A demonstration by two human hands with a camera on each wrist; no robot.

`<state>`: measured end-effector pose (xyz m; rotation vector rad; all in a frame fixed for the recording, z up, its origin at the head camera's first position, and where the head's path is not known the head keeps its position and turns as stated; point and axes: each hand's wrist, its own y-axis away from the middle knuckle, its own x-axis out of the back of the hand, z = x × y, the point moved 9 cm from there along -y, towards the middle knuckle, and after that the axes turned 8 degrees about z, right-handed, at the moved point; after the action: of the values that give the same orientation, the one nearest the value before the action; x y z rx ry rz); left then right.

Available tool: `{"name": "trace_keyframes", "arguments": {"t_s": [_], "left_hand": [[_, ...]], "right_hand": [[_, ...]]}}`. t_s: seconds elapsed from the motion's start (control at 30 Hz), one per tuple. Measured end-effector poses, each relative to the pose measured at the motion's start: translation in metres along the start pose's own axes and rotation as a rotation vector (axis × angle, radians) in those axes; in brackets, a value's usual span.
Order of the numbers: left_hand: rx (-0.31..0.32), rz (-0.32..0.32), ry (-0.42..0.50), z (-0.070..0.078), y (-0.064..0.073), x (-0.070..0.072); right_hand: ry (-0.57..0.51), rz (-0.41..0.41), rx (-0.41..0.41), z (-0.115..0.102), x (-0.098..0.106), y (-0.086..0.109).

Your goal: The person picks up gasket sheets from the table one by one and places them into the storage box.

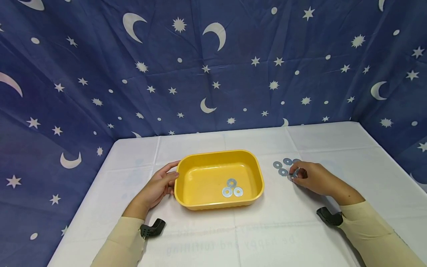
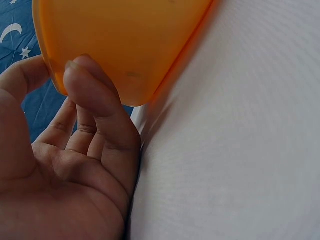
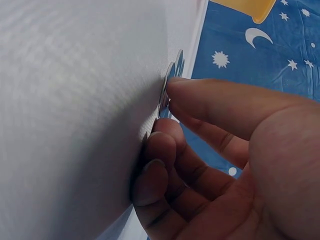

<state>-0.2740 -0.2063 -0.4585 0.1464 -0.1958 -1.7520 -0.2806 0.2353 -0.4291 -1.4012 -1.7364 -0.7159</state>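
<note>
A yellow plastic tray stands on the cloth-covered table with three flat metal washers inside, toward its right front. The left hand holds the tray's left end. In the left wrist view, one digit touches the rim and another rests against the outer wall. To the right of the tray, several more washers lie close together. Over this group the right hand pinches a washer between thumb and fingertips, low at the tabletop. Its fingers partly hide that washer and those behind it.
A white cloth with faint show-through lettering covers the table. Behind it and at both sides hangs a blue curtain with moons and stars. Dark wrist-camera mounts sit at both cuffs.
</note>
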Motion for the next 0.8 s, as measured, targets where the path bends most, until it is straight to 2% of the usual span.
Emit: {"name": "trace_keyframes", "arguments": {"t_s": [0.37,0.8], "left_hand": [[-0.002,-0.003,0.001,0.0005,-0.0001,-0.0004],[0.003,0.003,-0.008,-0.0005,-0.0002,0.0003]], "right_hand": [[-0.013,-0.012,-0.010,0.0022,-0.0013,0.0000],[-0.023,-0.067,-0.050,0.0050,-0.0046,0.0004]]}}
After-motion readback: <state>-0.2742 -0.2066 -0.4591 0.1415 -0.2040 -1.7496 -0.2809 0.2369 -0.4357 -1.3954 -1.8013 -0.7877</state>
